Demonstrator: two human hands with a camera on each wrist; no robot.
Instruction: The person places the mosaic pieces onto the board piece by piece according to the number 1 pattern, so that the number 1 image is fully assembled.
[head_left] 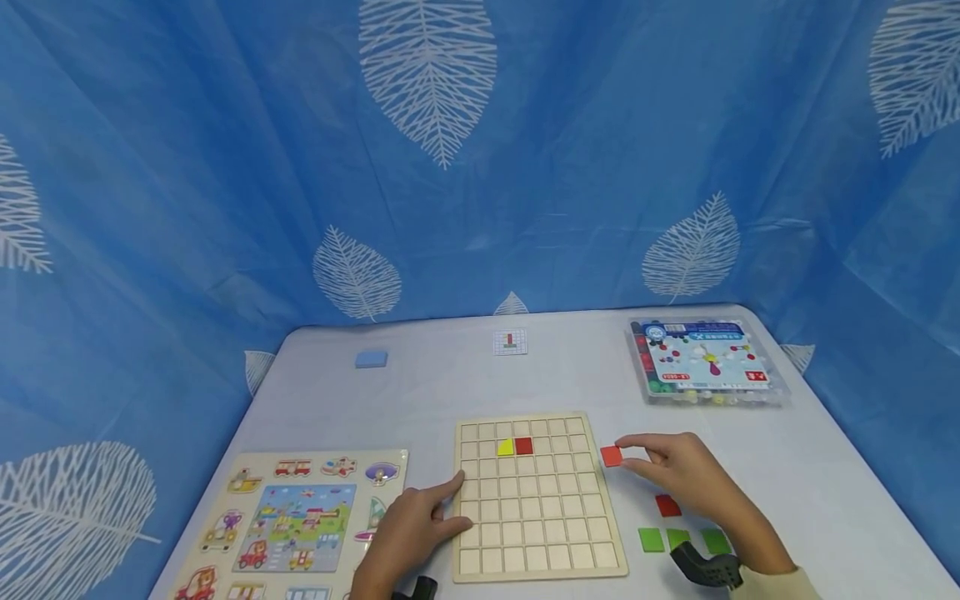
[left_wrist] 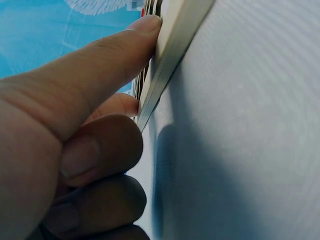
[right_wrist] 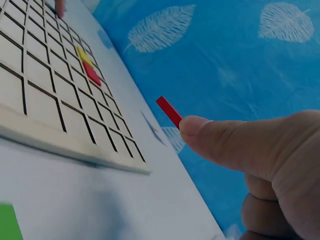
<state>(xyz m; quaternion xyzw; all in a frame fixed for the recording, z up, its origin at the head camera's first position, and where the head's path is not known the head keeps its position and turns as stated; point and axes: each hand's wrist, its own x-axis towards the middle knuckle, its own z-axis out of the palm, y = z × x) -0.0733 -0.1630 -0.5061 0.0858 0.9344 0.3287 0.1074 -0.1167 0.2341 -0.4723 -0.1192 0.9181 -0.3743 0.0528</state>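
Observation:
A wooden grid board point(head_left: 540, 575) lies flat, with a yellow tile point(head_left: 506, 447) whose corner is rounded and a red square tile point(head_left: 523, 446) side by side in its second row. My left hand point(head_left: 408, 533) rests its thumb and index fingertip against the board's left rim; its other fingers are bent beneath. Between thumb and index finger my right hand point(head_left: 682, 471) pinches another red square tile point(head_left: 611, 456), raised beside the board's right edge. In the right wrist view this red tile point(right_wrist: 169, 111) shows edge-on past the thumb, which hides the index finger.
A loose red tile point(head_left: 667, 506) and green tiles point(head_left: 651, 540) lie under my right forearm. Left is a picture puzzle board point(head_left: 217, 475). Behind are a blue block point(head_left: 371, 359), a small pattern card point(head_left: 511, 342) and a clear plastic case point(head_left: 708, 362). Blue curtains border the table.

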